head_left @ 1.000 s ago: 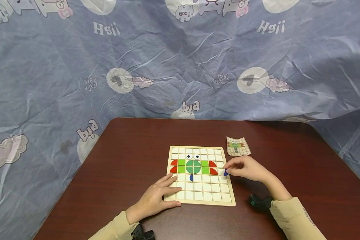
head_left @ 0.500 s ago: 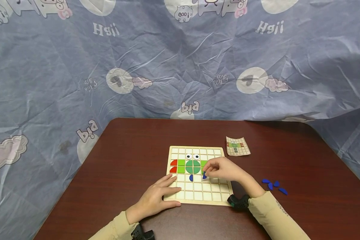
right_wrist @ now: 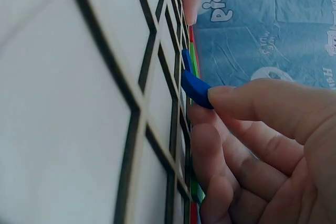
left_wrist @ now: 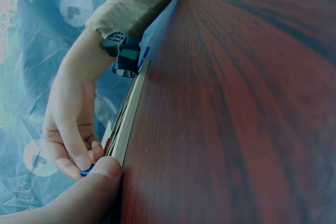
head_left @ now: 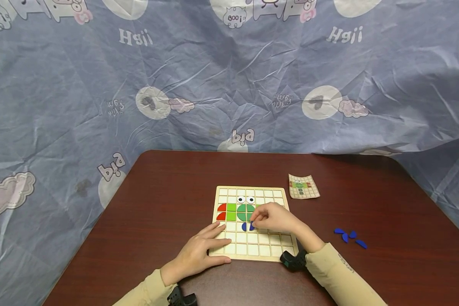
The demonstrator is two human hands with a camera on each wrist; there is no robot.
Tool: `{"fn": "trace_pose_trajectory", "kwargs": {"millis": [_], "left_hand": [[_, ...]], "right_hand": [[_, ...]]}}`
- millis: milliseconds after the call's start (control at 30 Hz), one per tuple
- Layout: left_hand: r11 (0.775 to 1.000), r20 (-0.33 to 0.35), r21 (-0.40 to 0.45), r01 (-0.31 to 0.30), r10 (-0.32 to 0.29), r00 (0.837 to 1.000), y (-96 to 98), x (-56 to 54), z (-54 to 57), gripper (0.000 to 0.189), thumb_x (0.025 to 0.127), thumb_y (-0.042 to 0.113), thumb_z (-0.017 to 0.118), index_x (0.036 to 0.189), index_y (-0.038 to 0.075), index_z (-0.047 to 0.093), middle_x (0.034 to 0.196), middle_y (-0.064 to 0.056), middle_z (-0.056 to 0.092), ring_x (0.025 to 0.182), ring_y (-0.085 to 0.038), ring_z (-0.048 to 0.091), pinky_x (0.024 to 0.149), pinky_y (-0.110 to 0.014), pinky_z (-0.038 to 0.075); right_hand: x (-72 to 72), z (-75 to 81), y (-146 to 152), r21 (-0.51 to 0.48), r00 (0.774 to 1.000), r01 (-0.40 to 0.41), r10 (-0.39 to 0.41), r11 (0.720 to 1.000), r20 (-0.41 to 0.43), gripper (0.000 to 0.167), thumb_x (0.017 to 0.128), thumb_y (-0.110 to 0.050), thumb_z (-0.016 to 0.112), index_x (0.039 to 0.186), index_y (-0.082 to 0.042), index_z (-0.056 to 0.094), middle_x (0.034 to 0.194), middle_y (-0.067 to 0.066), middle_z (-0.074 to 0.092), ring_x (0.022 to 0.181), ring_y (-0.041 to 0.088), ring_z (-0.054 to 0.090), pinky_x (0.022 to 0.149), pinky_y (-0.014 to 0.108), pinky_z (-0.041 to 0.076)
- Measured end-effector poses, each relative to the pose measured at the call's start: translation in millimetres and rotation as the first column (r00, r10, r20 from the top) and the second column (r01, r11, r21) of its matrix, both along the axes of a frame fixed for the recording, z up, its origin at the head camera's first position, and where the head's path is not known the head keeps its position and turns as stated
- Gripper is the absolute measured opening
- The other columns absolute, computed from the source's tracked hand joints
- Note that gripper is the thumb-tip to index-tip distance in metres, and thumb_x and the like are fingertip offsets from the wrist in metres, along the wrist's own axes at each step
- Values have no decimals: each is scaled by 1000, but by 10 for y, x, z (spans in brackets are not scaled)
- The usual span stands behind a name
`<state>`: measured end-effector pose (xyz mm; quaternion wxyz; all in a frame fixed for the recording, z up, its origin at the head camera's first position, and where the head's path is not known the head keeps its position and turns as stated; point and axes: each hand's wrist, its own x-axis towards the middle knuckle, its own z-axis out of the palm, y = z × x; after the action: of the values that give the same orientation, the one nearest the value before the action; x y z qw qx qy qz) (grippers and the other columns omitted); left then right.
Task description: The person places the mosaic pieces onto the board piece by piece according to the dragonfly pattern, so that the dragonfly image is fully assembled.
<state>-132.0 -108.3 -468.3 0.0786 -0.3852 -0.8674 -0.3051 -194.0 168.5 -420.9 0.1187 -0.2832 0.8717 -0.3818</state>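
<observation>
A square wooden grid board (head_left: 260, 250) lies on the table, with red, light green and dark green pieces and two eye pieces set in its cells. My left hand (head_left: 199, 250) rests on the board's left front corner with fingers spread. Between thumb and fingers my right hand (head_left: 277, 219) pinches a blue quarter-round piece (right_wrist: 197, 88), its edge right at a grid cell. Just left of it, another blue piece (head_left: 244, 227) sits in a cell below the dark green circle. The right hand hides the right-hand red and light green pieces.
Several loose blue pieces (head_left: 345, 238) lie on the table right of the board. A small pattern card (head_left: 304, 187) with a similar figure lies behind the board's right corner. A printed cloth (head_left: 229, 85) hangs behind the table.
My right hand has moved left from the board's right edge to the middle with the blue quarter-round piece, uncovering the loose blue pieces. The left hand has stayed in place.
</observation>
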Motion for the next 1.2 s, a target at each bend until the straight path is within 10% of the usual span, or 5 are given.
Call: {"fn": "trace_pose_trajectory", "kwargs": {"millis": [1200], "left_hand": [[1000, 3, -4, 5, -5, 1000, 0, -7, 1, 47, 81, 51, 67, 117, 21, 69, 139, -10, 47, 134, -27, 34, 100, -46, 40]], "right_hand": [[66, 37, -111, 95, 994, 84, -76, 992, -78, 5, 83, -18, 71, 84, -15, 75, 74, -13, 67, 65, 4, 58, 58, 24, 47]]}}
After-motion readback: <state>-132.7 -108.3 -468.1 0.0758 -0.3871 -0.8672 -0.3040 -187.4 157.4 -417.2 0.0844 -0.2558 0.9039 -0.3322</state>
